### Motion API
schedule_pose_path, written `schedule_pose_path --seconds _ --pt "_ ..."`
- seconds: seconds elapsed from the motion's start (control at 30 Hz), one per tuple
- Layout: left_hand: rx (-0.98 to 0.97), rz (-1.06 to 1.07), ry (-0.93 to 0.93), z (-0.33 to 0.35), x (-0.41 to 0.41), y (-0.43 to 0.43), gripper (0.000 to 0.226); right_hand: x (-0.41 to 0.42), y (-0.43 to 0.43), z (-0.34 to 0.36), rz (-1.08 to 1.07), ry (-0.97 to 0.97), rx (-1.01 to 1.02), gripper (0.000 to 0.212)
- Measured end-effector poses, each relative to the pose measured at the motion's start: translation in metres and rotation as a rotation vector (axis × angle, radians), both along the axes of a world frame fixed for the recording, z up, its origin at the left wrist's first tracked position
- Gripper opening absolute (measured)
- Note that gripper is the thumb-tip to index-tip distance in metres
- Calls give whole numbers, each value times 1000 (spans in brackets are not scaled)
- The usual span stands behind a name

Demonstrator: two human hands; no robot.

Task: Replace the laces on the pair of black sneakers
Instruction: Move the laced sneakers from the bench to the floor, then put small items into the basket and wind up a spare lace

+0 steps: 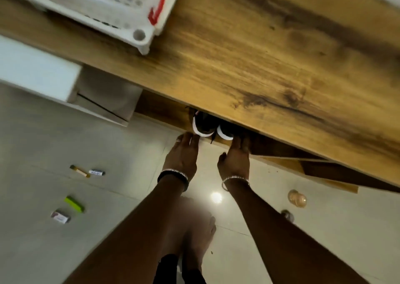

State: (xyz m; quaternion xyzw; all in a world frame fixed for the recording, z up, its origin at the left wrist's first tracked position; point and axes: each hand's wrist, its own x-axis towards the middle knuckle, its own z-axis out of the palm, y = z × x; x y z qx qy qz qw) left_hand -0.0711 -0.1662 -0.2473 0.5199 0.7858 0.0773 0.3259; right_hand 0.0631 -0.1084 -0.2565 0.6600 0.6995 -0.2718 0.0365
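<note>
Two black sneakers with white soles stand side by side under the front edge of a wooden table, heels toward me: the left sneaker (203, 126) and the right sneaker (225, 132), which is mostly hidden by the tabletop. A dark lace end (213, 139) hangs between them. My left hand (183, 153) reaches to the left sneaker's heel, fingertips at its white sole. My right hand (234, 157) reaches to the right sneaker's heel. Whether the fingers grip the shoes is unclear, since the fingertips are partly hidden.
The wooden table (259, 52) carries a white perforated plastic basket (97, 4) at the back left. On the tiled floor lie small items: a tube (79, 171), a green piece (74, 204), a small box (60, 217), and a clear bottle (297, 198) at right. My bare foot (194, 236) stands below.
</note>
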Motion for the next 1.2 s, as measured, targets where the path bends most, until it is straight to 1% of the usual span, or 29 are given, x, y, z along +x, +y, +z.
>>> schedule_pose_path --seconds 0.07,0.13,0.27,0.33,0.5,0.6,0.73,0.8,0.9,0.97,1.07,1.2 --pt "-72 70 -35 12 -6 -28 66 0 -28 13 31 -8 -89 71" --pt "-138 164 -70 25 -12 -53 63 -3 -54 29 57 -11 -179 65" --pt "-251 342 -122 61 -25 -104 50 -28 -98 67 211 -85 -407 36" --pt "-274 433 -122 70 -31 -130 45 -46 -119 78 319 -99 -471 25" --pt "-296 691 -127 75 -47 -190 38 -100 -156 90 545 -88 -518 27" --pt "-285 828 -131 70 -60 -221 39 -132 -167 87 603 -78 -525 23" --pt "-260 1010 -130 45 -83 -255 34 -170 -182 59 710 -94 -484 20" --pt "-260 1063 -113 29 -98 -265 32 -188 -184 40 732 -87 -465 19" --pt "-266 1207 -94 -8 -126 -277 28 -221 -187 3 785 -84 -426 20" --pt "-262 1312 -82 -25 -146 -276 25 -239 -183 -18 810 -95 -407 21" --pt "-267 1370 -72 -60 -175 -275 25 -268 -184 -57 830 -94 -395 18" --pt "-195 1507 -145 -107 -204 -261 21 -300 -188 -103 859 -104 -378 16"
